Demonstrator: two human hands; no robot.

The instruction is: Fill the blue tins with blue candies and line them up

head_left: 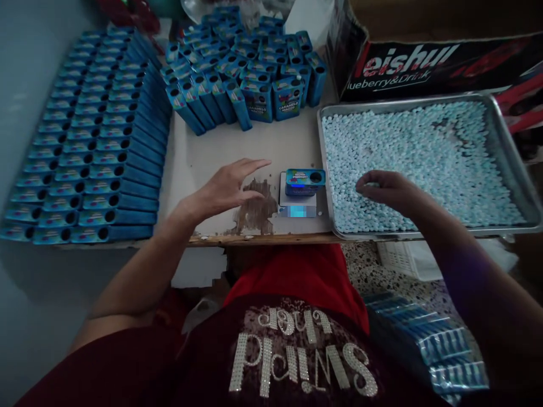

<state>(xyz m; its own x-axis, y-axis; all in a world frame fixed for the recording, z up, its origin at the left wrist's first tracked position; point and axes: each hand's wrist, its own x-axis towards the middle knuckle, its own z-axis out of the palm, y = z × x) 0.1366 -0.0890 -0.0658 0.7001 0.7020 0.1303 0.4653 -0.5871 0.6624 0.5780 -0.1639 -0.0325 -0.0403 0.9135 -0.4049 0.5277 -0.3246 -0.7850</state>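
Observation:
A blue candy box (299, 186) with a dark round hole in its top stands on a small white scale (300, 202) with a lit display. Left of the scale, my left hand (233, 183) hovers with thumb and fingers apart, holding nothing. Over the metal tray (324, 164) of pale blue candies (407, 147), my right hand (384, 186) has its fingers curled together at the candies. Whatever lies between those fingertips is hidden or too small to make out.
Rows of blue boxes (97, 141) fill the table's left side. More boxes (246, 68) crowd the back. A black carton (424, 68) stands behind the tray. Plastic-wrapped blue packs (445, 345) and a white crate (407, 260) are below, right of my body.

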